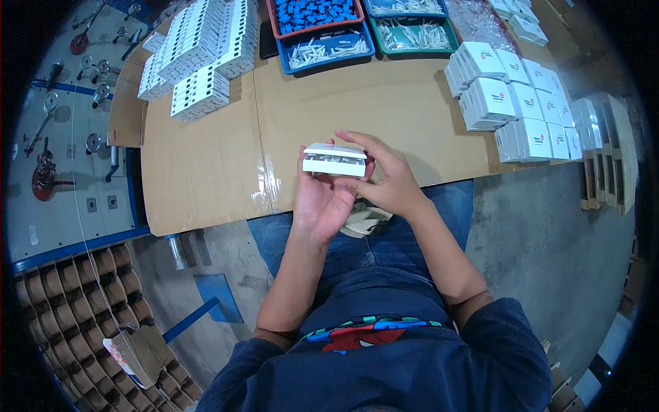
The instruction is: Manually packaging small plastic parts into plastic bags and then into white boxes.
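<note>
White plastic two-part casing [334, 165], lid slightly ajar, sits just toward twelve o'clock of the view's centre, grasped between the left hand [320, 206] and right hand [394, 180]. From it, stacked white boxes [493, 100] lie at two o'clock, a blue tray [332, 64] at twelve, white stacks [199, 96] at ten.

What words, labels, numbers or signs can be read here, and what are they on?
Stacked white boxes at right: small dark lettering with a red mark; I won't copy printed names.
Cardboard piece, lower left: red markings, too blurred to read.
Held white case: no lettering visible.
</note>
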